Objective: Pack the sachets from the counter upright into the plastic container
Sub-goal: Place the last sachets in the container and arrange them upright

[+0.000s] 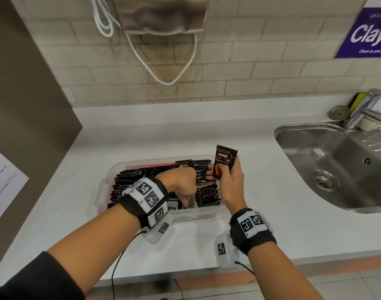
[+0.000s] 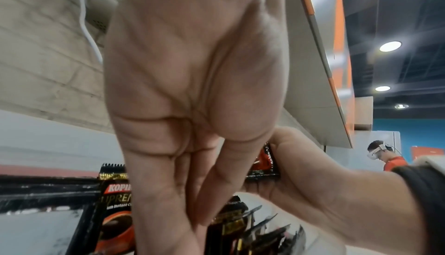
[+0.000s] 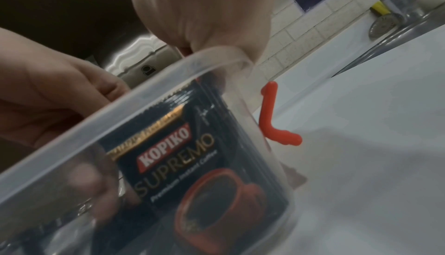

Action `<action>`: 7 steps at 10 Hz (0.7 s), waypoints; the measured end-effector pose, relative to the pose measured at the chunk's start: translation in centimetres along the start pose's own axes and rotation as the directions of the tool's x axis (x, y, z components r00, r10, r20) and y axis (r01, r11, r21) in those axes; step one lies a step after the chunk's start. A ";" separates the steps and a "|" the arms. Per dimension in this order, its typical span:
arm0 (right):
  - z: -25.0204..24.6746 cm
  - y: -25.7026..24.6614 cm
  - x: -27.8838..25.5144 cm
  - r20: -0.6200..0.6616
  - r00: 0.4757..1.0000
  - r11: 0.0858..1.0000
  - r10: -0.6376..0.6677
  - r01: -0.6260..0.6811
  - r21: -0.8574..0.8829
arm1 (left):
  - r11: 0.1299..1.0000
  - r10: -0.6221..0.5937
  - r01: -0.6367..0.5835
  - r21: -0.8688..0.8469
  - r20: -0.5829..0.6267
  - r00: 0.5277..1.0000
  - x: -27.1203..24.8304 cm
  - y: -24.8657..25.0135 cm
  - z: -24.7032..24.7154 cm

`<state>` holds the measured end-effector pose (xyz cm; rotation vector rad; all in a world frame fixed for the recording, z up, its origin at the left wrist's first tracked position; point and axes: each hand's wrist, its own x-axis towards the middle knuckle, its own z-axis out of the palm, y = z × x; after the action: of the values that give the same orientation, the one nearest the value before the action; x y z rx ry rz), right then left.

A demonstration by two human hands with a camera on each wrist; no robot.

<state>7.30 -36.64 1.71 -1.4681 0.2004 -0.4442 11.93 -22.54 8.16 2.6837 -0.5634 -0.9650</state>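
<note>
1. Head view: the clear rectangular plastic container (image 1: 198,215) sits on the white counter (image 1: 250,137), left of the steel sink (image 1: 336,165). It is packed with upright black sachets (image 1: 129,180). The left hand (image 1: 182,182) reaches down among them, fingers pointing into a gap. The right hand (image 1: 229,182) pinches one black Kopiko sachet (image 1: 225,159) upright above the container's right end.
2. Left wrist view: the left fingers (image 2: 168,202) are straight, pressed between sachets, gripping nothing.
3. Right wrist view: a sachet stands against the container wall (image 3: 120,110); the right hand's grip is hidden here.
</note>
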 end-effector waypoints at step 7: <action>-0.1 -0.4 0.0 0.057 0.995 0.996 0.076 -0.079 0.049 | 0.902 0.251 -0.393 -0.179 -0.525 0.814 -0.2 0.6 -4.4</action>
<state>7.21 -36.80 2.13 -1.4151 0.2002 -0.3437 14.45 -22.62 11.80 2.3306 -0.6801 -0.2228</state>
